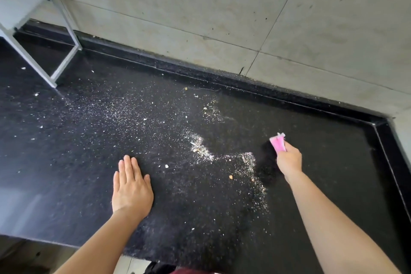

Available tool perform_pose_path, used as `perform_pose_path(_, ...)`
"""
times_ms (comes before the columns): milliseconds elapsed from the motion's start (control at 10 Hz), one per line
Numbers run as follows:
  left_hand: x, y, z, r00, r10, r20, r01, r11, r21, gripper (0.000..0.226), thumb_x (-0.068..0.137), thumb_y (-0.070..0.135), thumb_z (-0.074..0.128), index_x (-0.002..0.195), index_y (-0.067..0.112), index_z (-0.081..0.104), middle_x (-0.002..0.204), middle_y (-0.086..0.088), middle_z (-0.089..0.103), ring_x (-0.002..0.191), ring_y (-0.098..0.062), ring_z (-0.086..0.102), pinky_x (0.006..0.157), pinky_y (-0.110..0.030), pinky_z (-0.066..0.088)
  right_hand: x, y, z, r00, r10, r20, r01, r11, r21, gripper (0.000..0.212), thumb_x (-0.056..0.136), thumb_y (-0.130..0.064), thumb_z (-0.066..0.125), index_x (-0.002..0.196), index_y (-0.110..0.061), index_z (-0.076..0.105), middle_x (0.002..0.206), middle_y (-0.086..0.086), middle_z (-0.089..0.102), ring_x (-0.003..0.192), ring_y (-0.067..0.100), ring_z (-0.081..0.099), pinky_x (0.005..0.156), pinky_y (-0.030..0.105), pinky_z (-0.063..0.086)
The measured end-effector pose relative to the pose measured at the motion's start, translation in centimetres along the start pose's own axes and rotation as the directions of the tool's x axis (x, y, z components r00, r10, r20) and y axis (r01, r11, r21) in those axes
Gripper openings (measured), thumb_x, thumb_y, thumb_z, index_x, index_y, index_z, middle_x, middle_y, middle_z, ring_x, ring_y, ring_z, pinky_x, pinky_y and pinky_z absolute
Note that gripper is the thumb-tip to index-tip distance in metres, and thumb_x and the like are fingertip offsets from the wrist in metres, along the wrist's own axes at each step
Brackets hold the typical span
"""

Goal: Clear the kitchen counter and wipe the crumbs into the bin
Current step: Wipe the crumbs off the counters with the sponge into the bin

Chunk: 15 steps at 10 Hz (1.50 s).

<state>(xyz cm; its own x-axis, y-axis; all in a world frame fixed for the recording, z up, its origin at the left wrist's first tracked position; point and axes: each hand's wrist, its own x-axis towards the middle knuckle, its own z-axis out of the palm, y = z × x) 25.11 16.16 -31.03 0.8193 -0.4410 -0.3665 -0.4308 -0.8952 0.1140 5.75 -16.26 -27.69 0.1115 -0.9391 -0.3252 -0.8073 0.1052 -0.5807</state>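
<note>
Head view: left hand (132, 189) flat on counter (333, 173), fingers (127, 167) together; right hand (289, 160) grips pink brush (278, 144), bristles (268, 162) blurred.

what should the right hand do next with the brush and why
Probably drag the pink-handled brush with dark bristles a short stroke leftward, into the pale crumb ridge just beside it. The right hand grips its handle, the black stone counter to its right looks swept, and loose crumbs lie toward the flat left hand. No bin is in view.
</note>
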Motion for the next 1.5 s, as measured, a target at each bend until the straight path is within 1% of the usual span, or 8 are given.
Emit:
perform_pose_path(200, -0.1, 0.4, -0.7, 0.999, -0.015, 0.041, 0.013, 0.999, 0.037, 0.06, 0.099, 0.031, 0.007, 0.145, 0.0, -0.016, 0.156, -0.015, -0.019, 0.145, -0.027, -0.015, 0.118, -0.037, -0.005, -8.6, -0.2, 5.9, 0.986, -0.166, 0.012, 0.164, 0.959, -0.231, 0.078, 0.082, 0.011, 0.041, 0.142, -0.039, 0.036, 0.137, -0.003, 0.049, 0.115, 0.022, 0.043, 0.099, 0.034, 0.032)
perform_pose_path(400, -0.5, 0.6, -1.7, 0.998, -0.01, 0.067, 0.004, 0.996, 0.088, 0.06, 0.1, 0.031, 0.007, 0.145, -0.001, -0.015, 0.156, -0.016, -0.017, 0.145, -0.028, -0.012, 0.118, -0.038, -0.005, -14.4, -3.9, 8.3, 0.847, -0.332, 0.415, 0.249, 0.938, 0.241, 0.028, 0.095, -0.023, 0.053, 0.121, -0.027, 0.064, 0.108, -0.012, 0.066, 0.092, 0.0, 0.055, 0.079, 0.015, 0.043)
perform_pose_path(600, -0.8, 0.5, -1.8, 0.998, 0.01, 0.055, -0.014, 0.998, 0.064, 0.06, 0.1, 0.03, 0.011, 0.146, -0.002, -0.012, 0.157, -0.016, -0.014, 0.145, -0.028, -0.01, 0.118, -0.038, -0.005, -10.5, -0.3, 2.1, 0.981, -0.144, 0.133, 0.101, 0.953, 0.285, 0.033, 0.08, -0.068, 0.054, 0.077, -0.039, 0.069, 0.063, -0.026, 0.057, 0.063, -0.002, 0.051, 0.066, 0.021, 0.042)
perform_pose_path(800, -0.7, 0.5, -1.6, 0.998, 0.012, 0.059, -0.016, 0.998, 0.065, 0.06, 0.1, 0.03, 0.009, 0.145, -0.003, -0.012, 0.156, -0.017, -0.015, 0.145, -0.029, -0.011, 0.118, -0.038, -0.005, -8.6, 6.9, -1.8, 0.958, 0.257, -0.126, -0.257, 0.966, 0.017, 0.042, 0.092, -0.016, 0.041, 0.128, -0.033, 0.054, 0.116, 0.013, 0.055, 0.104, 0.037, 0.055, 0.092, 0.039, 0.045)
perform_pose_path(1000, -0.6, 0.3, -1.3, 0.999, 0.02, 0.049, -0.023, 0.998, 0.066, 0.06, 0.1, 0.03, 0.01, 0.146, -0.004, -0.011, 0.156, -0.018, -0.014, 0.145, -0.03, -0.01, 0.118, -0.038, -0.005, -15.9, 3.6, 5.8, 0.997, -0.067, -0.048, 0.058, 0.986, -0.157, 0.079, 0.083, 0.011, 0.041, 0.143, -0.04, 0.034, 0.116, 0.001, 0.052, 0.11, 0.024, 0.049, 0.096, 0.033, 0.037)
perform_pose_path(1200, -0.8, 0.5, -1.5, 0.998, 0.019, 0.056, -0.024, 0.997, 0.078, 0.06, 0.1, 0.03, 0.01, 0.145, -0.004, -0.011, 0.156, -0.019, -0.013, 0.145, -0.03, -0.01, 0.118, -0.038, -0.005, -18.3, -0.5, 6.4, 0.909, -0.287, 0.303, 0.154, 0.906, 0.394, 0.023, 0.096, -0.018, 0.051, 0.105, -0.025, 0.071, 0.091, -0.017, 0.068, 0.08, -0.006, 0.057, 0.074, 0.007, 0.041)
perform_pose_path(1300, -0.9, 0.6, -1.5, 0.998, 0.015, 0.065, -0.02, 0.997, 0.079, 0.06, 0.1, 0.029, 0.01, 0.145, -0.004, -0.011, 0.156, -0.019, -0.014, 0.145, -0.03, -0.011, 0.118, -0.038, -0.005, -16.8, 1.3, 3.0, 0.963, -0.214, 0.162, 0.124, 0.891, 0.436, 0.015, 0.09, -0.037, 0.06, 0.08, -0.034, 0.072, 0.059, -0.023, 0.056, 0.055, -0.006, 0.045, 0.059, 0.014, 0.036)
perform_pose_path(1500, -0.7, 0.8, -1.4, 0.997, 0.01, 0.077, -0.018, 0.995, 0.098, 0.059, 0.101, 0.027, 0.012, 0.145, -0.006, -0.01, 0.156, -0.021, -0.013, 0.145, -0.032, -0.01, 0.119, -0.039, -0.003, -12.8, 10.5, -5.6, 0.966, 0.205, -0.161, -0.16, 0.954, 0.256, 0.031, 0.094, -0.023, 0.051, 0.122, -0.029, 0.063, 0.121, 0.006, 0.061, 0.104, 0.021, 0.058, 0.087, 0.03, 0.043)
